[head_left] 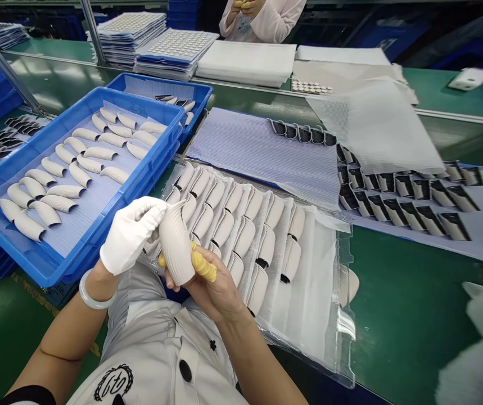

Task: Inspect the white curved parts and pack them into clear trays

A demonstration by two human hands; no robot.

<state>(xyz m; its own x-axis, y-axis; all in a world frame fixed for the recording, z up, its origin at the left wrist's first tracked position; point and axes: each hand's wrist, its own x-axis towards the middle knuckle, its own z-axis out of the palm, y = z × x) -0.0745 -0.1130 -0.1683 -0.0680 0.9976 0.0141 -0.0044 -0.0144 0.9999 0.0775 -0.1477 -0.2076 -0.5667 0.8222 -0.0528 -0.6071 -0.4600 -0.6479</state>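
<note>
A curved, ribbed beige shell piece (176, 242) is held up in front of my body, its pointed end upward. My left hand (134, 230), in a white glove, pinches at that upper tip. Yellow finger covers are on my right hand (210, 278), whose fingers wrap the piece from behind and below. Just beyond my hands, a clear plastic tray (342, 337) lined with white sheet carries rows of similar shells (244, 236). One more shell (348, 285) lies at the tray's right side, seen partly through the plastic.
At left, a blue bin (110, 211) contains many loose shells, with another blue bin (203, 93) behind. Dark-lined pieces (405, 211) lie in rows at right, partly under a translucent sheet (376, 126). Across the bench stand stacked trays (177, 48) and a person (262, 22).
</note>
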